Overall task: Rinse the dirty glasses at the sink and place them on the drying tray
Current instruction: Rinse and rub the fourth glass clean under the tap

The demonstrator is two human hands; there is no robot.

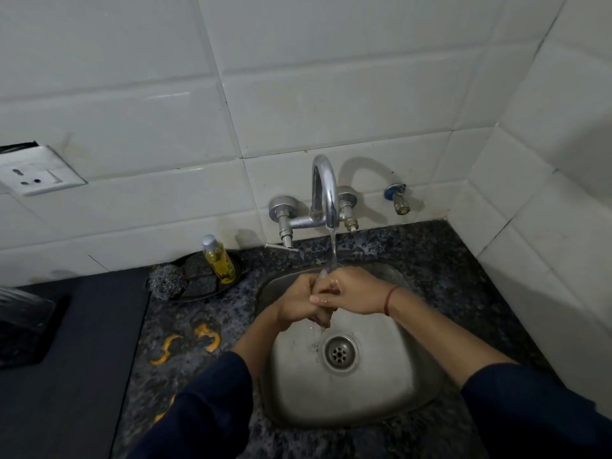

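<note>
Sink (pixel 381 392) sits lower middle of the frame, set in the speckled table (pixel 430 253). Under the tap (pixel 326 190), in running water, the left hand (pixel 298 301) and right hand (pixel 351 293) are pressed together, fingers curled round each other. Whether this grip holds a glass cannot be told. A blurred clear thing (pixel 23 306) lies on a dark tray (pixel 29 342) at the left edge.

Sq. steel sink (pixel 381 392), wet basin.

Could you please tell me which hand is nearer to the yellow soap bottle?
Left. The left hand is over the sink, right of the soap bottle; the right hand lies beyond it, farther right.
</note>
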